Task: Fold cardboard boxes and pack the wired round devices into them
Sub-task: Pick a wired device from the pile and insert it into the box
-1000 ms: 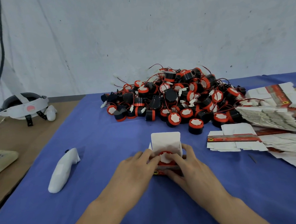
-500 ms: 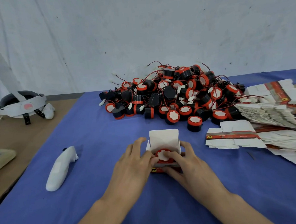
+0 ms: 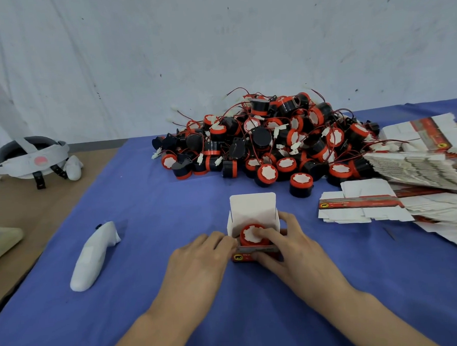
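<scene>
A small red and white cardboard box stands open on the blue cloth, its white lid flap upright. Inside it sits a round device with a red rim and white top. My left hand holds the box's left side with its fingertips. My right hand wraps the box's right side, thumb at the front wall and fingers pressing on the device's top. A big pile of black and red wired round devices lies behind the box.
Flat unfolded boxes lie stacked and fanned at the right. A white controller rests on the cloth at the left. A headset and a beige object sit on the brown table at far left.
My left hand's fingers have drawn back from the device's top to the box's left side. My right hand's fingers stay on the device in the box.
</scene>
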Demonstrator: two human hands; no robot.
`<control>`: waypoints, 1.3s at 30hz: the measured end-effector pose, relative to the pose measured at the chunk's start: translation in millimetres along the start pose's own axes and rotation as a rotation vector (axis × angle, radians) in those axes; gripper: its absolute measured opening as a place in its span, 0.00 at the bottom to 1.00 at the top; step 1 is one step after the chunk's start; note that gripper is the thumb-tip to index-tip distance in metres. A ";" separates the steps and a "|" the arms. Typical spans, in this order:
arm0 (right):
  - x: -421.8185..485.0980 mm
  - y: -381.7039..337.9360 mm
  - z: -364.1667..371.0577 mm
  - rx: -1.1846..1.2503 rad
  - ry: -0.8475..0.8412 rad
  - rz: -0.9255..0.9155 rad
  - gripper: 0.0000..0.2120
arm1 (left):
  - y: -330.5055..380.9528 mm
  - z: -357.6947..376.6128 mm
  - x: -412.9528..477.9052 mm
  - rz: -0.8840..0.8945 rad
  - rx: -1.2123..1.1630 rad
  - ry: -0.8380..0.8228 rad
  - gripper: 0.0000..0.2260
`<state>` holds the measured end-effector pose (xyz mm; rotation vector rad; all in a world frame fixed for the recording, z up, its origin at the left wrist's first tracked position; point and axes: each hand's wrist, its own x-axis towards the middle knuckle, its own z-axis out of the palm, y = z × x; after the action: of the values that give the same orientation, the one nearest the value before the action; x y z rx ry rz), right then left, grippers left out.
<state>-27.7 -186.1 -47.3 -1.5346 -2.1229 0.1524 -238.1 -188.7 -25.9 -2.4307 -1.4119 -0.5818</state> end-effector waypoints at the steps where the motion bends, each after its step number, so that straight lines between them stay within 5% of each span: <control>1: -0.2 0.0 0.2 0.002 0.002 -0.001 0.20 | 1.3 -0.7 0.4 0.006 -0.006 0.014 0.13; 3: -0.5 -0.2 0.3 0.012 0.017 -0.010 0.20 | 2.6 -0.9 1.1 0.013 -0.003 0.037 0.02; 7: -1.1 -0.3 0.4 0.017 0.025 -0.020 0.19 | 7.9 2.7 2.7 -0.059 -0.009 -0.022 0.14; 10: -1.4 -0.9 1.2 0.012 0.034 -0.014 0.20 | 7.6 3.0 5.0 -0.165 -0.092 -0.114 0.12; 17: -0.7 -1.4 3.0 -0.020 0.047 0.003 0.21 | 26.2 0.9 22.0 -0.137 0.130 -0.345 0.02; 28: -1.4 -7.1 -1.0 -0.075 0.105 -0.074 0.19 | -2.0 -19.7 8.7 0.020 0.082 -0.036 0.06; 39: -1.5 -17.6 -6.7 -0.267 0.272 -0.216 0.18 | -1.0 -10.9 -1.3 0.060 0.081 -0.129 0.06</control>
<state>-39.3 -195.1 -35.4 -1.3624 -2.1295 -0.4078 -241.8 -193.8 -16.9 -2.4754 -1.3771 -0.3527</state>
